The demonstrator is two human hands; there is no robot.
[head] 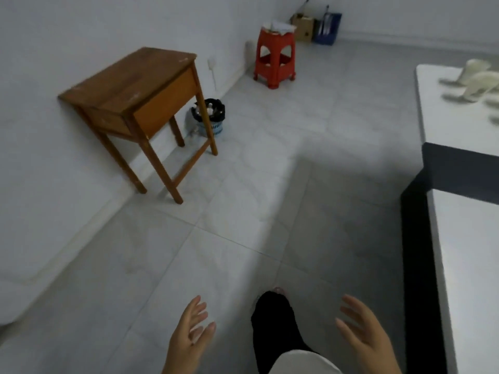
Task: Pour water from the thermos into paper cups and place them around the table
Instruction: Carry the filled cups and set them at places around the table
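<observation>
Looking down at the grey tiled floor [243, 184], you see the white wall [54, 76] along the left. Against it stands a small brown wooden side surface with one drawer [135, 90]; its top carries nothing visible. Just beside its far right leg sits a blue plastic waste basket lined with a black bag [209, 117], with pale items inside that are too small to identify. Farther back, near the wall corner, stands a red plastic stool [275, 58] with white crumpled material on its seat. Behind it, a brown cardboard box [303, 28] and a dark blue file holder [328, 28] rest against the far wall.

At the bottom edge, your left hand [189, 336] is raised over the floor, grip open, fingers spread and straight, holding nothing. Between your hands, a leg in dark clothing [272, 325] steps forward. Your right hand [364, 333] is likewise held over the floor, grip open, fingers loosely extended, holding nothing.

At the right edge, the white main surface with a dark frame [459, 238] runs along the frame. The white paper cups [478, 79] are at its far end, blurred; how they stand you cannot tell. They are well apart from both hands.
</observation>
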